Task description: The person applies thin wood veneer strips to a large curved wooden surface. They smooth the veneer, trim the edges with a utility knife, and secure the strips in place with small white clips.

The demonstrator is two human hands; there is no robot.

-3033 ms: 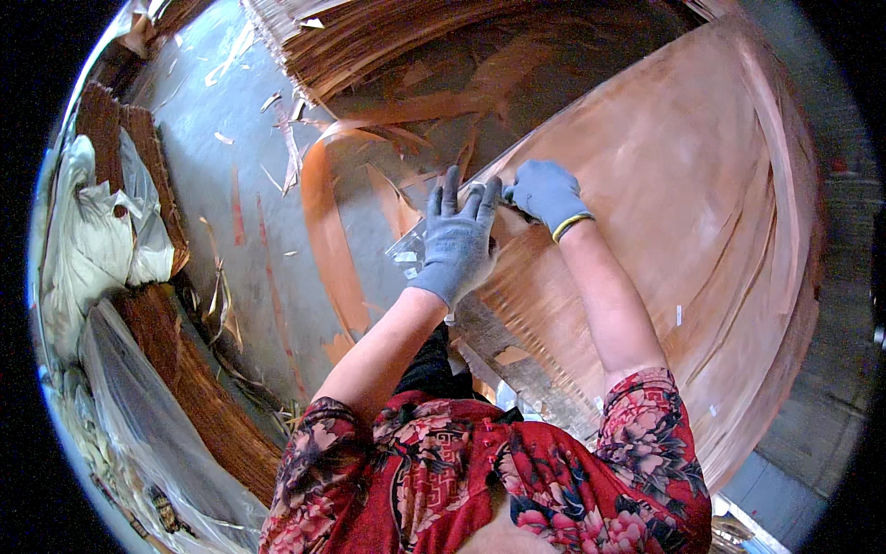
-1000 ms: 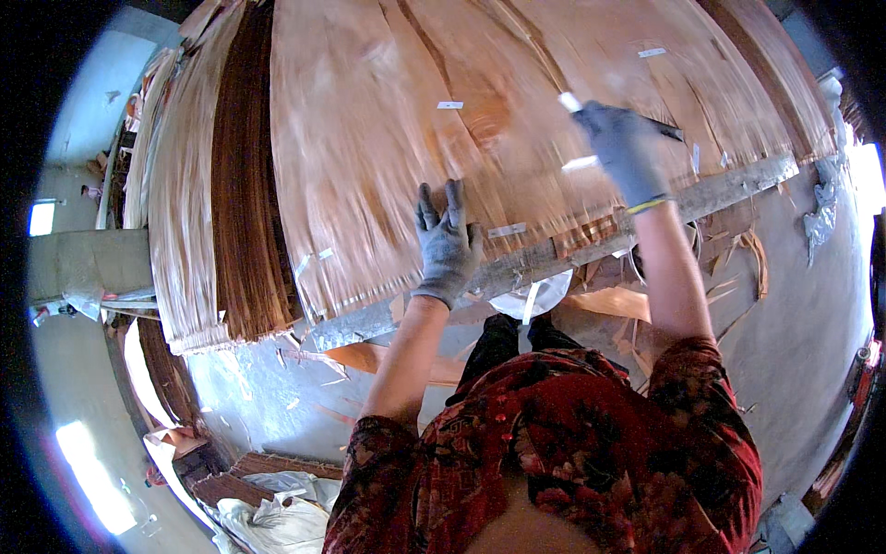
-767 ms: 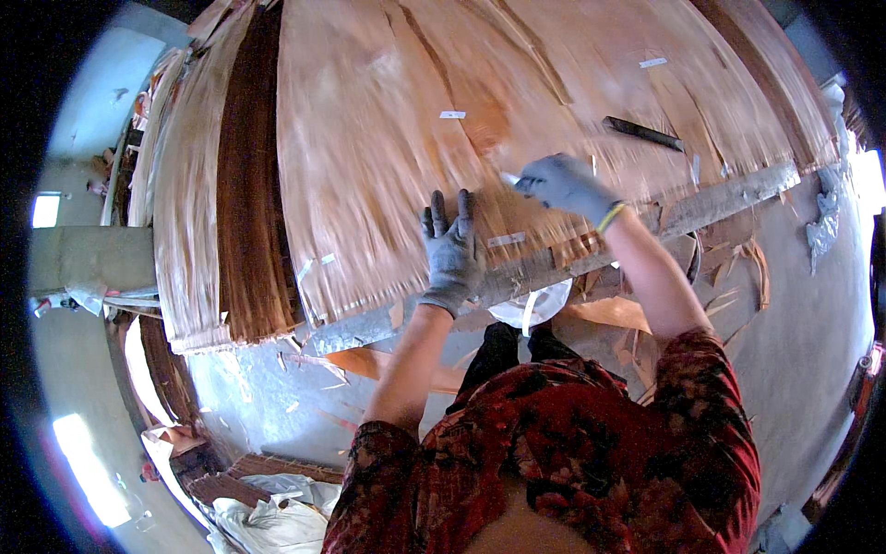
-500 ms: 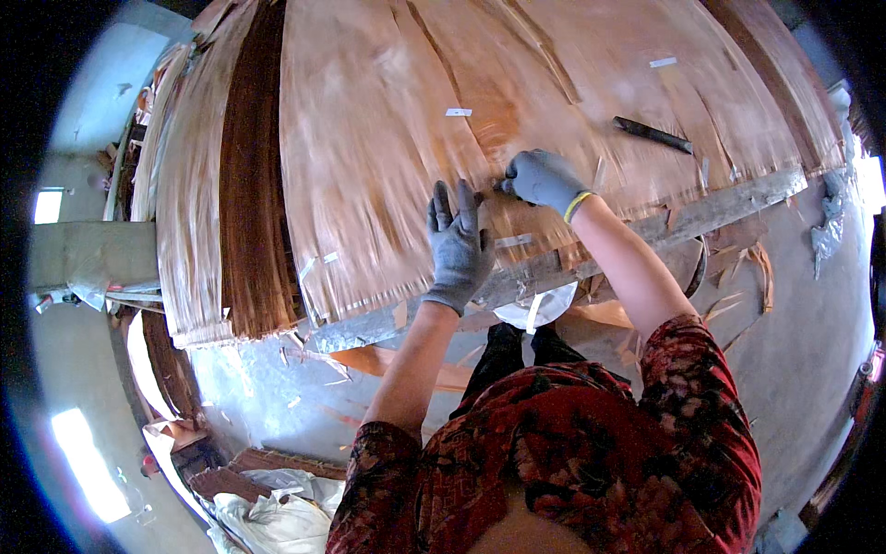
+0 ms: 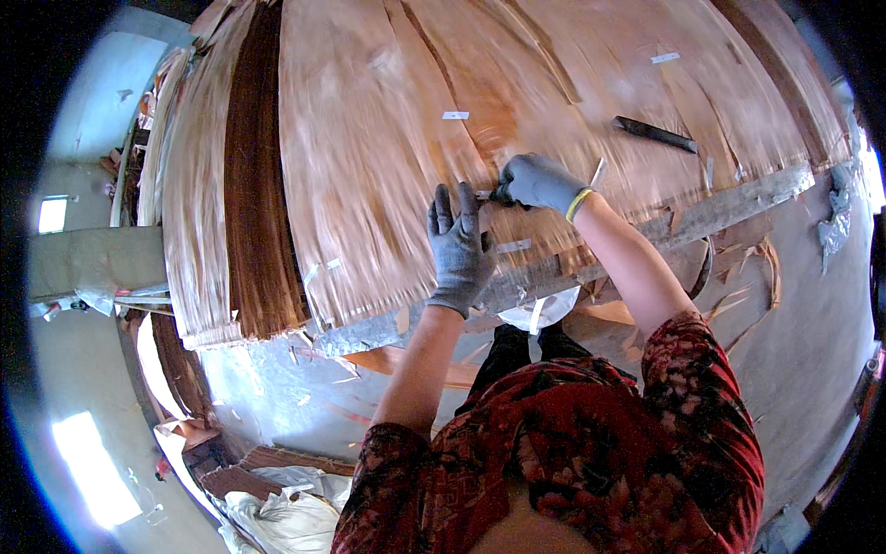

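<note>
Both my hands wear grey gloves and work at the near edge of a wide sheet of wood veneer (image 5: 360, 166). My left hand (image 5: 459, 254) lies flat with its fingers stretched out on the veneer. Just right of its fingertips, my right hand (image 5: 540, 182), with a yellow cuff band, is closed with its fingertips down on the sheet. A short white strip of tape (image 5: 483, 195) shows between the two hands, touching the right fingertips. What the right fingers grip is hidden. Another pale strip (image 5: 514, 246) sticks to the veneer below the right hand.
A dark flat bar (image 5: 655, 134) rests on the veneer to the right. More tape pieces (image 5: 455, 115) dot the sheet, and dark brown veneer (image 5: 254, 185) lies at left. Veneer scraps (image 5: 766, 268) litter the floor. White plastic sheeting (image 5: 277, 512) lies at lower left.
The white strip of tape now shows between my hands, where it was not visible before. My right hand has shifted very slightly; the left stays flat in place.
</note>
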